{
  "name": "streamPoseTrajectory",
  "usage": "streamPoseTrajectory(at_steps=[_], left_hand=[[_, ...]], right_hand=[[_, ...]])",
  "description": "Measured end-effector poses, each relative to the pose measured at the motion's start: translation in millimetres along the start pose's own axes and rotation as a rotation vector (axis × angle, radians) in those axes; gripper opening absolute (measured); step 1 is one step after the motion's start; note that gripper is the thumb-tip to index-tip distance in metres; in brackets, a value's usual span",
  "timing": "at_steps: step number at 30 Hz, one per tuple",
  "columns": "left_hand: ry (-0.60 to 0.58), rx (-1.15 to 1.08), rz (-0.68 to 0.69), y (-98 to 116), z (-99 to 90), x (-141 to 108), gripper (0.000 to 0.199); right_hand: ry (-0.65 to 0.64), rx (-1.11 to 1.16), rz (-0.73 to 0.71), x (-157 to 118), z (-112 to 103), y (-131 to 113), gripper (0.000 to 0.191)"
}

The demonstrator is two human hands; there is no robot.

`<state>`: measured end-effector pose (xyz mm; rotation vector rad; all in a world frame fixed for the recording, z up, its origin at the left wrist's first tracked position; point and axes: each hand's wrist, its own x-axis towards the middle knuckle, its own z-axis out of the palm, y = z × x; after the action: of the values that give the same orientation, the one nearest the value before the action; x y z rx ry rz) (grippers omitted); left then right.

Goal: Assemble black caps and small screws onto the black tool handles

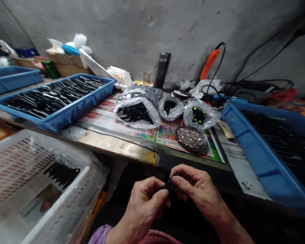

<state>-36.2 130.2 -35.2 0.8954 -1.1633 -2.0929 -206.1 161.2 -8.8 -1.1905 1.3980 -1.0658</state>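
A scuffed grey wall (142, 30) rises behind a long tabletop (122, 147) whose worn front edge carries a metal strip, and a printed sheet (165, 134) in bright colours covers its middle. Black cables (259, 61) trail down the wall at the right, near an orange handle (208, 64).

In front of the tabletop's edge, the left hand (144, 203) and right hand (197, 186) pinch one small black part (169, 184) between thumbs and fingers, close together. Its exact shape is hidden by the fingers.

The part is held over a dark gap rather than over the tabletop, so a loosened pinch could drop it, or anything tiny fitted to it, out of sight. The dish (179, 140) of small metal pins (191, 138) sits near the front edge; a sleeve or forearm catching it might scatter them. The plastic bags (155, 118) of black pieces just behind it stand open with soft rims, and a knock could tip them and mix their contents.

A blue tray (58, 118) heaped with long dark pieces (56, 95) lies to the left, another blue bin (269, 162) to the right. Below the left tray, a white basket (83, 179) lined with clear plastic holds a few black pieces (62, 174).
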Motion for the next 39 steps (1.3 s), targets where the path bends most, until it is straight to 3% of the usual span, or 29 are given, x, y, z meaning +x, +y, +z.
streamPoseTrajectory(at_steps=[9,19,28,34,39], left_hand=[[0.017,-0.146,-0.152,-0.5,3.7,-2.0,0.041],[-0.01,-0.228,-0.148,-15.8,-2.4,-2.0,0.032],[-0.018,-0.207,-0.155,-8.7,0.3,5.9,0.038],[0.003,-0.181,-0.141,-6.0,-0.9,13.7,0.047],[0.036,-0.151,-0.118,-1.0,-2.8,17.5,0.048]], right_hand=[[0.051,0.041,0.051,-0.8,9.6,12.3,0.033],[0.054,0.07,0.108,-4.5,15.5,24.6,0.036],[0.114,0.017,0.073,-4.8,13.2,21.5,0.038],[0.315,-0.251,-0.08,-1.6,-16.9,13.3,0.033],[0.599,-0.759,-0.44,9.1,-47.0,11.3,0.02]])
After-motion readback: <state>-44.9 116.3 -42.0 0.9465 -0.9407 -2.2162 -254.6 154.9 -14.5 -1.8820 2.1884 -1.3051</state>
